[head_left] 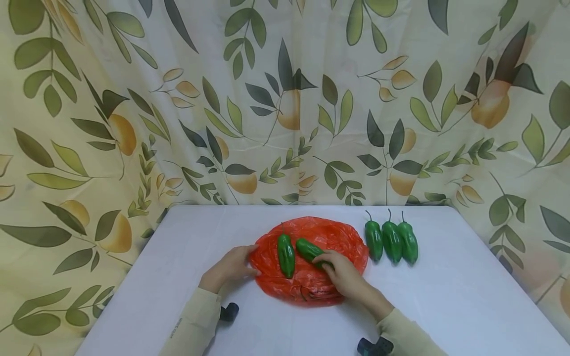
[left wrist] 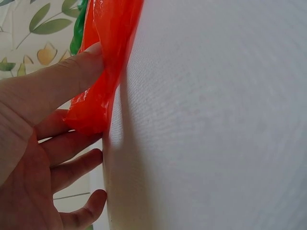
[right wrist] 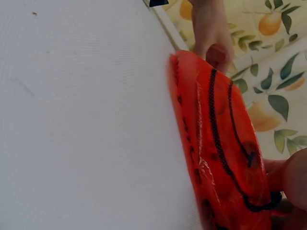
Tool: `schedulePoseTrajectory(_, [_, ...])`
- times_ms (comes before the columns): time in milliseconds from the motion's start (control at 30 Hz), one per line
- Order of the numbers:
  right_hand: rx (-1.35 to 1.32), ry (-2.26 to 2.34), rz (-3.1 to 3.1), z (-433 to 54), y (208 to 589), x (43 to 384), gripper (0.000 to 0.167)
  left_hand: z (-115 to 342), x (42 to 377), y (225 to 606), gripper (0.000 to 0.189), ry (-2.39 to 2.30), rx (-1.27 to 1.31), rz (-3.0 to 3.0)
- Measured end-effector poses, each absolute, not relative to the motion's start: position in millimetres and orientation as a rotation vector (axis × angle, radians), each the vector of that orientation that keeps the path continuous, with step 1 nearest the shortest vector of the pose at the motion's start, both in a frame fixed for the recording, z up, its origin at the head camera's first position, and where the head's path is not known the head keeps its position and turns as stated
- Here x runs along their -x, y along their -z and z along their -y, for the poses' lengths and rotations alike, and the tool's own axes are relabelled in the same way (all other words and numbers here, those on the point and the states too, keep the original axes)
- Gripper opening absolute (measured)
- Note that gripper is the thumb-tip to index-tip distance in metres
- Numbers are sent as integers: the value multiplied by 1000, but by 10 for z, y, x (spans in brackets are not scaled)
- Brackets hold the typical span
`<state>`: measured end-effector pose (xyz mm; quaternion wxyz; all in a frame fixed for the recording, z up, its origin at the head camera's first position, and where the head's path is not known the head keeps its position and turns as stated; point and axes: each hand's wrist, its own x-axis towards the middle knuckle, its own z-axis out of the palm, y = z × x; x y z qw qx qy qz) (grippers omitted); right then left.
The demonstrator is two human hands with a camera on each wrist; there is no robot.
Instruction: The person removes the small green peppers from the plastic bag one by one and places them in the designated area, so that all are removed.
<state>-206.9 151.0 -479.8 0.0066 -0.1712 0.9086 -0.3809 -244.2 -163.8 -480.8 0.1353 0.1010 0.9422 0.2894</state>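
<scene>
A red plastic bag [head_left: 329, 228] with a dark drawstring [right wrist: 216, 120] lies flattened on the white table. One green pepper [head_left: 286, 256] rests lengthwise on it, stem pointing away. Beside that, a second green pepper [head_left: 307, 248] lies slanted, and my right hand [head_left: 344, 273] grips its near right end between thumb and fingers. My left hand [head_left: 232, 265] pinches the bag's left edge, thumb on top and fingers beneath, as the left wrist view shows. In the right wrist view only part of the right hand [right wrist: 291, 182] appears; the gripped pepper is hidden there.
Three more green peppers [head_left: 392, 242] stand in a row to the right of the bag, stems pointing away. A leaf-and-fruit patterned curtain [head_left: 285, 109] hangs behind the white table [head_left: 445, 296].
</scene>
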Motion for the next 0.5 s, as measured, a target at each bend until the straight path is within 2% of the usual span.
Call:
schedulePoseTrajectory(333, [461, 1205, -2844, -1633, 4684, 2152, 51, 1634, 2432, 4773, 80, -845, -281, -2732])
schedulePoseTrajectory(500, [441, 1220, -2801, -1716, 4635, 2156, 58, 1637, 2435, 4800, 79, -854, -261, -2720])
